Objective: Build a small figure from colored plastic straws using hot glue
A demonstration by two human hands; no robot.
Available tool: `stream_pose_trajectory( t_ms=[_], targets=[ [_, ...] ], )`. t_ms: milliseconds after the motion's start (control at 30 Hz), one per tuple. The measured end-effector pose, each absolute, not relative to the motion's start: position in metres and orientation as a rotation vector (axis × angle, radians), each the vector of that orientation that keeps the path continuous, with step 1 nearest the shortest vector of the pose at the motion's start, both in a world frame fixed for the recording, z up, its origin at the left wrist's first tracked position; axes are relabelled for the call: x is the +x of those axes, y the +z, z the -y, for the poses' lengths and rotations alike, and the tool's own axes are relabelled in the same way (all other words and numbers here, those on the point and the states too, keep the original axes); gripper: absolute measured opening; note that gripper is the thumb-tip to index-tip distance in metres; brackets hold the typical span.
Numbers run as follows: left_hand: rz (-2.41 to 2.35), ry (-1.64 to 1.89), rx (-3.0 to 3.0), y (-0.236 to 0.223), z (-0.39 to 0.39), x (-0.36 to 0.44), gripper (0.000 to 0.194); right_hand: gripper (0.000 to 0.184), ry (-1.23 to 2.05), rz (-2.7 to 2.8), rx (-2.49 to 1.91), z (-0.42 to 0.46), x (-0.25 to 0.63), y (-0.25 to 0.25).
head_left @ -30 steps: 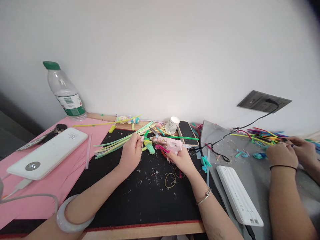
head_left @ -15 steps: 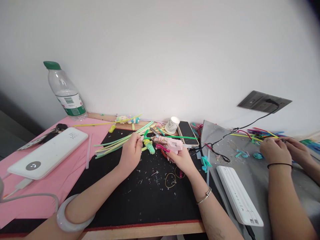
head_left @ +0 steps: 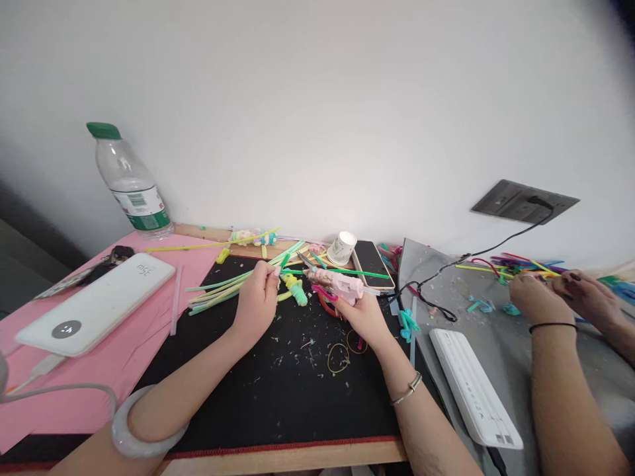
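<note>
My left hand (head_left: 258,295) is closed in a pinch on a short green pipe cleaner piece (head_left: 284,260), whose tip sticks up past the fingers. My right hand (head_left: 364,316) is wrapped round a pink hot glue gun (head_left: 343,285), its stained nozzle end pointing left toward my left hand, with a gap between them. Between the hands, on the black mat (head_left: 238,396), lies a twisted yellow and mint pipe cleaner shape (head_left: 296,291). A long green pipe cleaner (head_left: 364,273) runs behind the glue gun, and loose pale green and yellow pipe cleaners (head_left: 223,291) lie behind my left hand.
A paper cup (head_left: 342,248) and a phone (head_left: 373,259) stand near the wall. Left are a bottle (head_left: 133,192) and a white power bank (head_left: 96,301); right, another power bank (head_left: 473,387). A black cord (head_left: 446,268) reaches the socket. Another person's hands (head_left: 543,297) work at right.
My left hand has drawn slightly left, away from the glue gun, with the green piece in it. My right hand has barely moved. The other person's hands have shifted slightly.
</note>
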State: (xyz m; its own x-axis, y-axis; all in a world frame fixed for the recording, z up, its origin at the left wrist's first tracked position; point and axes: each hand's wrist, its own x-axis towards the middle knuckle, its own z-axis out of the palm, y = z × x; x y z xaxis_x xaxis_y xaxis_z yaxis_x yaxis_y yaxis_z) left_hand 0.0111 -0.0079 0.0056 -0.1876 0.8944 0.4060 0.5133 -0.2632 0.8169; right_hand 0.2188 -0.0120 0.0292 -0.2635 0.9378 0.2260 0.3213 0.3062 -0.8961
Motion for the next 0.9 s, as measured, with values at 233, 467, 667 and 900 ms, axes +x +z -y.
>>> stream_pose_trajectory(
  t_ms=[233, 467, 667, 900],
  targets=[
    [-1.571, 1.649, 1.22, -0.004, -0.01, -0.002, 0.024, 0.032, 0.559, 1.696, -1.313, 0.009, 0.228, 0.023],
    [-1.384, 1.766, 1.022, -0.013, -0.02, -0.007, 0.025, 0.025, -0.025, 1.52, -1.608, -0.001, 0.251, 0.018],
    [-1.378, 1.727, 1.049, -0.012, -0.016, -0.004, 0.025, 0.034, -0.157, 1.297, -2.036, -0.007, 0.286, 0.024],
    [-1.34, 1.697, 1.051, -0.013, -0.016, -0.003, 0.026, 0.043, -0.11, 1.182, -2.241, -0.016, 0.315, 0.015]
  ],
)
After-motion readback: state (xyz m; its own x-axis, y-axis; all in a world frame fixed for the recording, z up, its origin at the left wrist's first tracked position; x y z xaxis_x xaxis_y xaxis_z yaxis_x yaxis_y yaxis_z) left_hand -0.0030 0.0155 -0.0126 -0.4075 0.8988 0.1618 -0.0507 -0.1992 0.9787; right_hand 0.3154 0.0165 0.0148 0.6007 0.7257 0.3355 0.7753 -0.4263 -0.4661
